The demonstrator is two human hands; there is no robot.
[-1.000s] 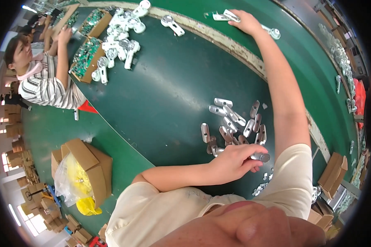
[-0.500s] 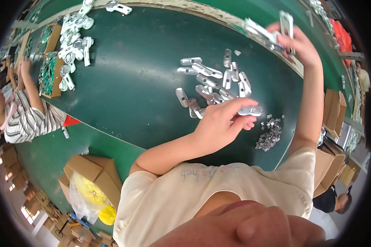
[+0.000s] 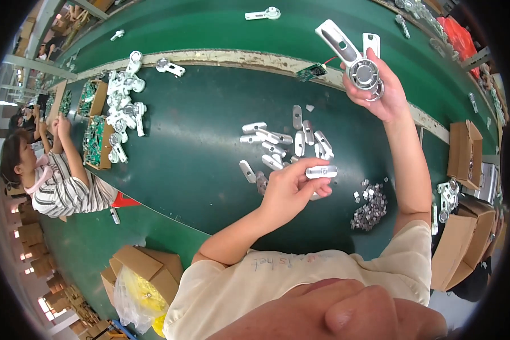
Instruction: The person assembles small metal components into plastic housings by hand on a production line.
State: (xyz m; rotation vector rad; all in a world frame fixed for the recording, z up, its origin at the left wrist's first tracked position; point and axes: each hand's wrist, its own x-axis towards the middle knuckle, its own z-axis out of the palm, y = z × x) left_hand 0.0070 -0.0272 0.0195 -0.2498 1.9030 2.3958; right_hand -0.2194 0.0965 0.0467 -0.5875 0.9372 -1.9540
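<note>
Between the thumb and fingers of my left hand (image 3: 286,190) is a silver oval cover (image 3: 322,171) with a small square piece at its middle. Raised at the far right, my right hand (image 3: 386,93) grips white handheld-fan housings (image 3: 364,73), at least two, with round grilles and long handles splayed outward. Close by them, a green circuit board (image 3: 311,72) with a red wire running toward the housings hangs over the rail. Several loose silver covers (image 3: 273,149) lie just beyond my left hand. Right of that hand is a pile of small clear-grey square pieces (image 3: 370,209).
White fan housings (image 3: 124,102) are heaped at the table's left, beside boxes of green circuit boards (image 3: 98,141). Past the rail (image 3: 226,58) runs a green belt (image 3: 209,37) carrying housings. A co-worker (image 3: 59,181) sits at left. Cardboard boxes (image 3: 464,153) stand at right.
The view has tilted up, showing more of the belt. My right hand has turned the housings so a grille shows, and the circuit board now shows beside them. My left hand keeps the cover.
</note>
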